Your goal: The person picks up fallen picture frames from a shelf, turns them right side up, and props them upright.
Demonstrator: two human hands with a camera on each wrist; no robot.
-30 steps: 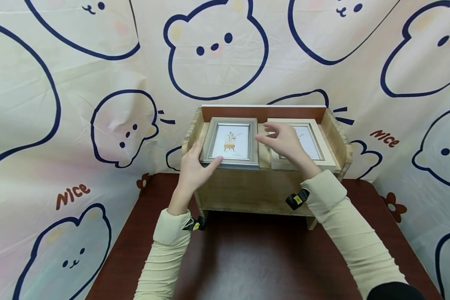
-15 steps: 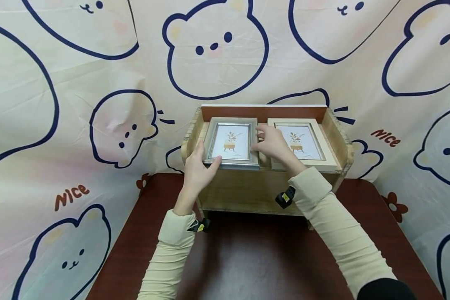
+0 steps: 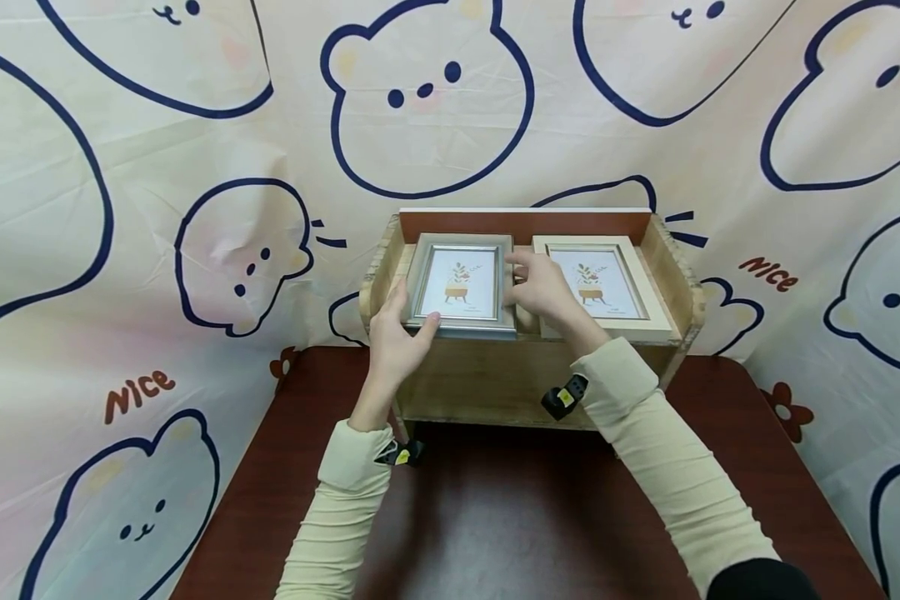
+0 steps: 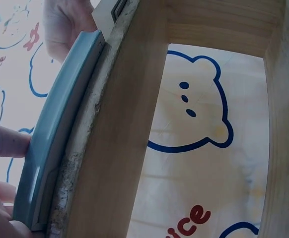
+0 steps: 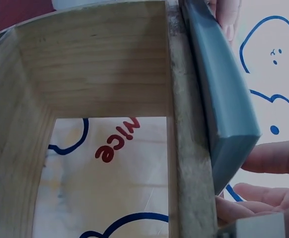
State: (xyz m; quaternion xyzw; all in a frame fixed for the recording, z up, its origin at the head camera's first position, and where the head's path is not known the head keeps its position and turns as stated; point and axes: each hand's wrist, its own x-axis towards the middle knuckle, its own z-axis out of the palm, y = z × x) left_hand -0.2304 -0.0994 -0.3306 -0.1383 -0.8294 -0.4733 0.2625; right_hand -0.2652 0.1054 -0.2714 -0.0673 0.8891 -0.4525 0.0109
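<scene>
A silver-blue picture frame with a potted-plant print lies on top of a small wooden shelf. My left hand holds its left side, the thumb at the front edge. In the left wrist view the thumb and fingers grip the frame's edge. My right hand holds the right side with curved fingers. The right wrist view has its thumb and fingers around the blue-grey corner of the frame. The right fingertips are partly hidden there.
A cream picture frame with a similar print lies to the right on the shelf top, just beside my right hand. Raised wooden sides and a brown back board bound the shelf top. The shelf stands on a dark red-brown table.
My right hand has moved left and down from above the cream frame to the silver-blue frame's right edge. My left hand has shifted slightly right. The frames look unmoved.
</scene>
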